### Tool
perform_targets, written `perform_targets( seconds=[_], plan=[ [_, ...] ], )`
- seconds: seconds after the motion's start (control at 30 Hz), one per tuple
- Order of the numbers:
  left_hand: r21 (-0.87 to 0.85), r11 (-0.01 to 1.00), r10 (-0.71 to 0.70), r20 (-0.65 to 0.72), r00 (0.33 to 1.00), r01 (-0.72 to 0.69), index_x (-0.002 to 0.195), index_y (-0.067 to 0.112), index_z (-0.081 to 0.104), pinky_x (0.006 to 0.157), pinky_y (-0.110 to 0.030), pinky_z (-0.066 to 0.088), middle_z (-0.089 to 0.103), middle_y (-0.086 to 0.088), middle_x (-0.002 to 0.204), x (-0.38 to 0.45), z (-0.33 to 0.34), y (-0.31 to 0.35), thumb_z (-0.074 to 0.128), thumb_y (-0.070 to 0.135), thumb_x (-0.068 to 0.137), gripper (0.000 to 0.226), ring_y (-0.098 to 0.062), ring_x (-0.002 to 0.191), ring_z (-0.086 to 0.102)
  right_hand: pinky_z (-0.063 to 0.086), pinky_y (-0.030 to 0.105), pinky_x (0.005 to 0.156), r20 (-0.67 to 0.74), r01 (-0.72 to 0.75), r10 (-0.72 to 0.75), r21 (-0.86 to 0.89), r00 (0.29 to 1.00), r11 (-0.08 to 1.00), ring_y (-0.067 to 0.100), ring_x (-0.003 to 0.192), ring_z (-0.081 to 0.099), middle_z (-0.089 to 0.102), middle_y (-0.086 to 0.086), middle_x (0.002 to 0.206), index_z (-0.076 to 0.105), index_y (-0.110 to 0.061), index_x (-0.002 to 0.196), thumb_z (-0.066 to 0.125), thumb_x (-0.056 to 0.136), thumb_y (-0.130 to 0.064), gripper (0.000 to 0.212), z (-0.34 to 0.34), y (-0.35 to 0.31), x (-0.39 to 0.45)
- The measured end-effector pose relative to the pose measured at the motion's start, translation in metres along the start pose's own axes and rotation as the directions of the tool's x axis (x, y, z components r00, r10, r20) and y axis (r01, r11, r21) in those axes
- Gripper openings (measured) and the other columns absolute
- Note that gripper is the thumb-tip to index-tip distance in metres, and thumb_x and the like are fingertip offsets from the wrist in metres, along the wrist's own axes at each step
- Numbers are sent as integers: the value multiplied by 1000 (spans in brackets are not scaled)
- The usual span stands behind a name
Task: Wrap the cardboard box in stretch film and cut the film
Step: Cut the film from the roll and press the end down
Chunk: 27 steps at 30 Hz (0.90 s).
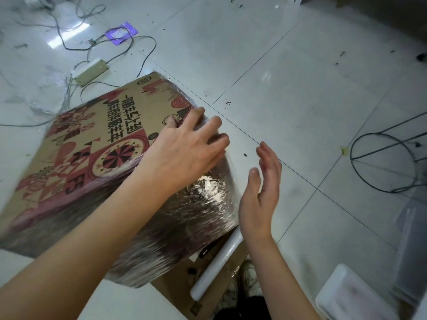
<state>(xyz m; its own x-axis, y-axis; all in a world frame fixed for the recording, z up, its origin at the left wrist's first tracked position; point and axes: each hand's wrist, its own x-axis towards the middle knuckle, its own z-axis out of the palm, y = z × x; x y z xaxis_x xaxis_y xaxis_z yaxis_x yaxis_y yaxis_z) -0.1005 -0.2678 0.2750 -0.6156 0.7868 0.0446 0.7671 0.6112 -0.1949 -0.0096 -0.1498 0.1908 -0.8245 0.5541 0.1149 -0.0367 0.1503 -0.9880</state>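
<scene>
A printed cardboard box (92,144) with red and black graphics stands on the tiled floor, its near and right sides covered in shiny stretch film (203,199). My left hand (187,144) lies flat on the box's top right edge, fingers spread and reaching over the film. My right hand (261,188) hovers just right of the wrapped side, palm facing the box, fingers straight and holding nothing. The white roll of stretch film (217,266) lies below the box on a flat piece of cardboard (178,280).
Cables (129,42) and a beige power box (91,71) lie on the floor behind the box. A wire stool frame (390,158) stands at the right. Translucent plastic bins (369,294) sit at the lower right. A shoe (250,276) shows near the roll.
</scene>
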Motion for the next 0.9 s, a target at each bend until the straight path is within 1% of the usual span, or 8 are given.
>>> perform_targets(
  seconds=[0.1, 0.2, 0.3, 0.4, 0.63, 0.73, 0.83, 0.9],
  plan=[
    [70, 997, -18, 42, 999, 15, 105, 11, 58, 59, -51, 54, 55, -18, 115, 7, -2, -5, 57, 30, 89, 25, -43, 109, 52, 27, 21, 111, 269, 71, -10, -216, 963, 974, 2, 137, 26, 25, -19, 149, 25, -29, 144, 29, 97, -32, 48, 11, 4, -12],
    [148, 989, -30, 51, 998, 22, 112, 14, 52, 52, -36, 43, 50, -15, 121, 8, -1, -9, 44, 26, 90, 26, -39, 112, 48, 30, 26, 108, 360, -19, 97, -216, 928, 976, -8, 134, 23, 17, -39, 141, 16, -39, 146, 29, 96, -39, 51, 20, 6, -14],
    [177, 984, -29, 18, 999, 25, 109, 11, 55, 48, -31, 29, 53, -15, 115, 9, -3, -19, 58, 21, 86, 25, -39, 104, 51, 28, 25, 110, 368, -201, 224, -99, 903, 975, -10, 132, 27, 29, -29, 142, 26, -36, 144, 31, 95, -40, 49, 21, 5, -4],
    [165, 986, -32, 29, 999, 27, 104, 9, 58, 45, -27, 27, 55, -16, 108, 11, -3, -26, 69, 18, 80, 28, -38, 96, 53, 27, 29, 113, 392, -259, 296, -146, 871, 955, -5, 131, 31, 36, -19, 143, 31, -36, 141, 28, 95, -50, 48, 19, 10, 4],
    [123, 992, -37, -9, 999, 38, 107, 9, 56, 44, -29, 31, 53, -16, 111, 18, -2, -27, 44, 30, 90, 30, -39, 99, 51, 18, 20, 115, 424, -393, 387, -78, 819, 916, -6, 136, 21, 26, -20, 150, 27, -37, 144, 30, 96, -44, 48, 3, 27, 7],
    [94, 994, -50, -28, 998, 53, 111, 10, 54, 46, -31, 36, 50, -14, 114, 21, -3, -33, 32, 37, 93, 40, -38, 102, 48, 21, 13, 110, 284, -196, 219, -109, 933, 975, -6, 136, 22, 28, -15, 150, 29, -29, 144, 33, 100, -35, 45, -6, 32, -8],
    [79, 996, -38, -31, 999, 40, 108, 8, 56, 45, -31, 32, 52, -15, 110, 25, -4, -37, 31, 38, 93, 42, -39, 99, 49, 24, 29, 114, 324, -89, 138, -160, 936, 983, 1, 138, 24, 29, -11, 151, 27, -25, 145, 31, 98, -34, 49, -3, 42, -26],
    [83, 996, -38, -20, 999, 39, 107, 8, 57, 45, -30, 30, 53, -15, 109, 26, -4, -36, 31, 38, 94, 42, -39, 98, 49, 21, 28, 114, 337, -121, 165, -148, 927, 981, -1, 139, 21, 26, -14, 151, 24, -26, 146, 32, 98, -28, 49, 2, 45, -29]
  ],
)
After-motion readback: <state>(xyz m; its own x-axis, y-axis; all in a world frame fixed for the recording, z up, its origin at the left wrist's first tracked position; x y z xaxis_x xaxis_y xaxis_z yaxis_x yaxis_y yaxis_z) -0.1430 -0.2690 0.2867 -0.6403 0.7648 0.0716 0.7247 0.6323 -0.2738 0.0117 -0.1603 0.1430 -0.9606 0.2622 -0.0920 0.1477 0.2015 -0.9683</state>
